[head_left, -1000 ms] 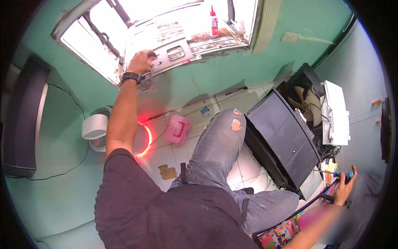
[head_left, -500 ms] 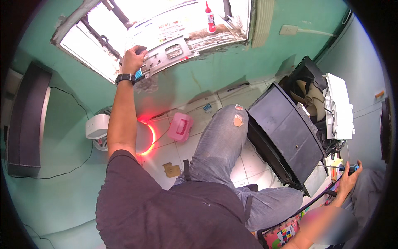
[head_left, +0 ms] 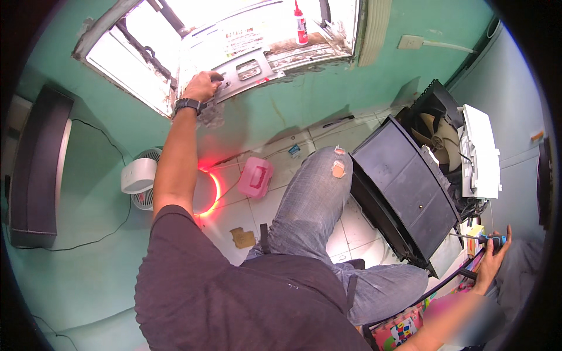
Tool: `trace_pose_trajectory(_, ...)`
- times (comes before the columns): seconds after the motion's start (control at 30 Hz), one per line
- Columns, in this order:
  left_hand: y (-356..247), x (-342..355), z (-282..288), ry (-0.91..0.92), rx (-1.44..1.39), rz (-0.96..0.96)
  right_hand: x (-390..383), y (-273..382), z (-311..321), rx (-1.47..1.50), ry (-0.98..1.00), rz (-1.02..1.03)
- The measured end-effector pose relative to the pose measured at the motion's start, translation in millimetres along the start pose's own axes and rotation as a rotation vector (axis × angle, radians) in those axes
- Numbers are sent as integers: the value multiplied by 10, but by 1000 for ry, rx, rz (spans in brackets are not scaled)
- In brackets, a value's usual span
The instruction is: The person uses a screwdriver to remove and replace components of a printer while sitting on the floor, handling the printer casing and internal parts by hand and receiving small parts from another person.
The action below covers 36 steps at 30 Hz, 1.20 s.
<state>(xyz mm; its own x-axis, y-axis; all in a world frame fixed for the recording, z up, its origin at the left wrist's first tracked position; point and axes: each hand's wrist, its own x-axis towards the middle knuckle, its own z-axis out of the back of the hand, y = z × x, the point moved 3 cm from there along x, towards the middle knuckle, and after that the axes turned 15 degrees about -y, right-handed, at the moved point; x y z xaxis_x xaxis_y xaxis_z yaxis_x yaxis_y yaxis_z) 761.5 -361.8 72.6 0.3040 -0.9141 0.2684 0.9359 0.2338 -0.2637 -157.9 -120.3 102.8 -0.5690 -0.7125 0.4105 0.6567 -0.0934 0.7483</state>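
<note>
My left hand (head_left: pixel 202 88), with a dark watch on the wrist, is at the window sill. Its fingers are curled at the left end of a light metal plate (head_left: pixel 235 83) with a rectangular cutout; whatever they pinch is hidden. Far to the right, my right hand (head_left: pixel 490 263) grips a screwdriver (head_left: pixel 495 241) with a dark and blue handle, its thin shaft pointing left. Near that shaft stands a large dark grey casing (head_left: pixel 404 175). A white bottle with a red nozzle (head_left: pixel 301 29) stands upright on the sill, beyond the plate.
Behind the casing are a beige fan blade (head_left: pixel 440 140) and a white panel (head_left: pixel 481 152). A pink plastic box (head_left: pixel 256 177) lies on the tiles beside a glowing red ring (head_left: pixel 218 193). A white fan unit (head_left: pixel 139 176) stands left of my forearm. A long dark cover (head_left: pixel 40 169) is at the left wall.
My left hand has shifted right and slightly down along the plate. A light blue item below it is out of sight now. My right hand stays on the screwdriver, nearly still.
</note>
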Motion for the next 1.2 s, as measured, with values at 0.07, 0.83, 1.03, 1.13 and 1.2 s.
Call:
trace_pose_trajectory(0.07,43,8,-21,-14,4,-23,9,-2,-39,-53,7,39)
trace_pose_trajectory(0.83,-519,-109,147,-307,-278,-1,2,299,-128,-359,-90,304)
trace_pose_trajectory(1.03,-1026,-480,178,-287,-482,-87,-45,149,-110,-98,3,13)
trace_pose_trajectory(1.13,-1240,-642,59,-268,-599,-206,-71,140,-108,-67,-30,92)
trace_pose_trajectory(1.2,-1372,-685,-44,-227,-639,-241,-45,81,-97,-4,-51,86)
